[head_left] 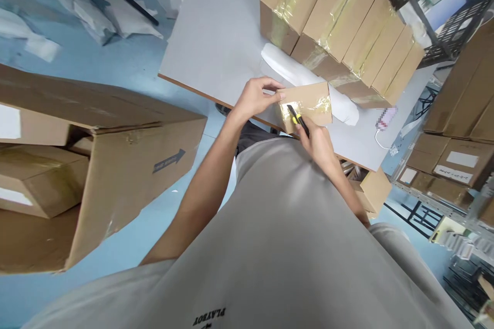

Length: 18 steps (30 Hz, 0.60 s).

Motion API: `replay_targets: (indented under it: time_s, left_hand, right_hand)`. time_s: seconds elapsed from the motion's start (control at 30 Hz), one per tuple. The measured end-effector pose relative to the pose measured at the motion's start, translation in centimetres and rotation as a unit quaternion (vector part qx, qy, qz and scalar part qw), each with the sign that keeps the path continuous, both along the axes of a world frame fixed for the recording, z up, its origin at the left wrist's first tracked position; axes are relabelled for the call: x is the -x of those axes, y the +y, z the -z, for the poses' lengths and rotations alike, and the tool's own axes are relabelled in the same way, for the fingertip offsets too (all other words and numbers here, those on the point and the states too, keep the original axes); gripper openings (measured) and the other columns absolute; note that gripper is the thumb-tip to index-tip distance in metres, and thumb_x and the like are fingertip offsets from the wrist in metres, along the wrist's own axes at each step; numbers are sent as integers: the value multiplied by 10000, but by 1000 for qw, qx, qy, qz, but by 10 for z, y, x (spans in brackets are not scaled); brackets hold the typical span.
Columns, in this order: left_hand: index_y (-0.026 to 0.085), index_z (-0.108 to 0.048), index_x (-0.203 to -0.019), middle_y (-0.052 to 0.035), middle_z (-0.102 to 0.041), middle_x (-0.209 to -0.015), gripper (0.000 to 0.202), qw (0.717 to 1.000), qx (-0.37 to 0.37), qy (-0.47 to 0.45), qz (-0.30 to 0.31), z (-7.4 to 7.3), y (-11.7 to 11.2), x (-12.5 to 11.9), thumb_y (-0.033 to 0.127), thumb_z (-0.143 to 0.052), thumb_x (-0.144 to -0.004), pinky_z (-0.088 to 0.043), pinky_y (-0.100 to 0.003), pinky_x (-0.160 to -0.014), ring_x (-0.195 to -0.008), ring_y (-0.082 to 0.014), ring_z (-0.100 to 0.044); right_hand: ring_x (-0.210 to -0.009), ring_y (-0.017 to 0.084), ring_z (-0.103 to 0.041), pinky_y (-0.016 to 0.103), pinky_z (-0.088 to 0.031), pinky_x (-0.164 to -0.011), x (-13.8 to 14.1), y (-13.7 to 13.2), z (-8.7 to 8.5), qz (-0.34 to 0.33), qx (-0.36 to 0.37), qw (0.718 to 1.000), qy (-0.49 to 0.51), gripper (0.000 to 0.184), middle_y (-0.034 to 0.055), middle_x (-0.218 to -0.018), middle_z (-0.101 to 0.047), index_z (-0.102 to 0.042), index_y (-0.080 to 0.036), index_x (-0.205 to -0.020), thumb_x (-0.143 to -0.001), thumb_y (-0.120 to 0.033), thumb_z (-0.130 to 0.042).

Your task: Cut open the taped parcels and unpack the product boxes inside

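Note:
A small cardboard box [314,96] with clear tape on its face is held near the table's front edge. My left hand [259,96] grips its left upper corner between thumb and fingers. In my right hand [318,145] is a yellow and black utility knife [297,119], its fingers wrapped round the handle. The knife's tip lies over the taped side of the box; whether it has cut the tape I cannot tell. Just behind the box a white plastic-wrapped roll [341,105] lies on the table.
Several taped cartons [339,20] stand in a row on the grey table [216,25]. A large open carton [142,180] with boxes inside is at the left. A pink blurred object with a white cord [386,118] lies at the right, near loaded shelving [463,205].

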<state>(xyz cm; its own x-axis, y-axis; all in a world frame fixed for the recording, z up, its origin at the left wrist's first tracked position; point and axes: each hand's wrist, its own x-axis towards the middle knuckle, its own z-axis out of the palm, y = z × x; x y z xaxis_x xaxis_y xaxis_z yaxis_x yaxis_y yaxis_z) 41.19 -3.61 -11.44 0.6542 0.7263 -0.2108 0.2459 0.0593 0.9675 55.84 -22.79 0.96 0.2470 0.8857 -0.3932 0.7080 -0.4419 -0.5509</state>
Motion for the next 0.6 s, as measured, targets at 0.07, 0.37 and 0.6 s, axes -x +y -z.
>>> replay_targets:
  time_s: [0.07,0.37,0.6]
  left_hand:
    - [175,-866,-1146,-108,-870,-1219,348,1000,1,-7,4,0,1,0,410,-888,-890,-705,-392,-997,-1156,-277,-816]
    - [183,-863,-1149,-100,-866,-1239,323,1000,0,-11,12,0,-2,1,392,-862,-903,-704,-370,-969,-1174,-281,-811]
    - [197,-868,-1135,-83,-858,-1207,300,1000,4,-20,24,3,-1,0,380,-839,-899,-703,-353,-935,-1142,-269,-803]
  right_hand:
    - [-959,317,-807,323,-525,-849,8,5,2,-7,5,1000,-14,354,122,-1073,-855,-710,-220,-1341,-1192,-371,-427]
    - [-960,320,-811,314,-515,-832,23,13,-1,6,25,999,-37,357,130,-1082,-857,-711,-219,-1372,-1194,-345,-428]
    - [-905,314,-817,324,-524,-813,43,10,-8,21,54,997,-48,394,124,-1032,-858,-727,-217,-1388,-1196,-345,-408]
